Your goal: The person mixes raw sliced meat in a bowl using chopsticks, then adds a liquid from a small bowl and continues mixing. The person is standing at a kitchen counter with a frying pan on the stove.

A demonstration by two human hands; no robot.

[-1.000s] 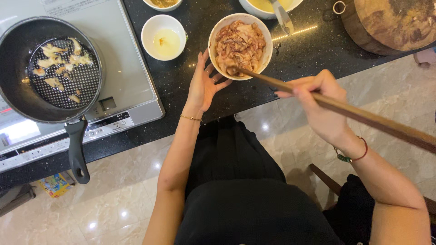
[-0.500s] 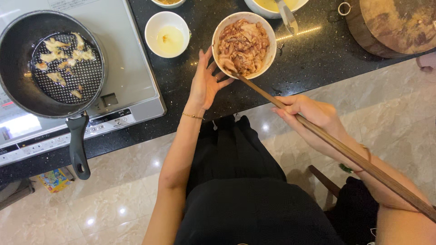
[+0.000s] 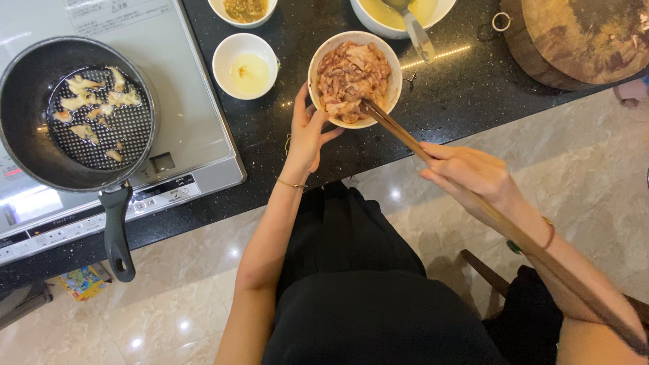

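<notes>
- Lying on the pale floor under the counter edge at lower left, a small flat package [image 3: 82, 282] shows bright yellow, blue and green print; its shape is roughly rectangular.
- On the white induction cooker [image 3: 196, 135], a pale rectangular label [image 3: 118, 11] with dark print sits at the top near the far edge, and a strip of printed markings runs along the control panel [image 3: 88, 223] at the front.
- The bowl of meat [image 3: 354, 78] is white and round, filled almost to the rim with pinkish-brown shredded raw meat that looks wet and marinated. It stands on the black speckled counter [image 3: 439, 101], near the counter's front edge, between a small white bowl of pale liquid [image 3: 245, 65] and a round wooden chopping block [image 3: 581, 40].
- The left hand [image 3: 309, 132] cups the near left side of that bowl, fingers spread along the wall and thumb toward the rim, so it is open against the bowl rather than closed.
- The right hand [image 3: 470, 176] is closed around a pair of long wooden chopsticks [image 3: 419, 145].
- Their long axis runs diagonally, from the lower right past the forearm up to the upper left; the tips point into the meat at the bowl's near right side and touch it.
- A black frying pan [image 3: 74, 115] with pale fried pieces rests on the cooker, handle pointing toward the person.
</notes>
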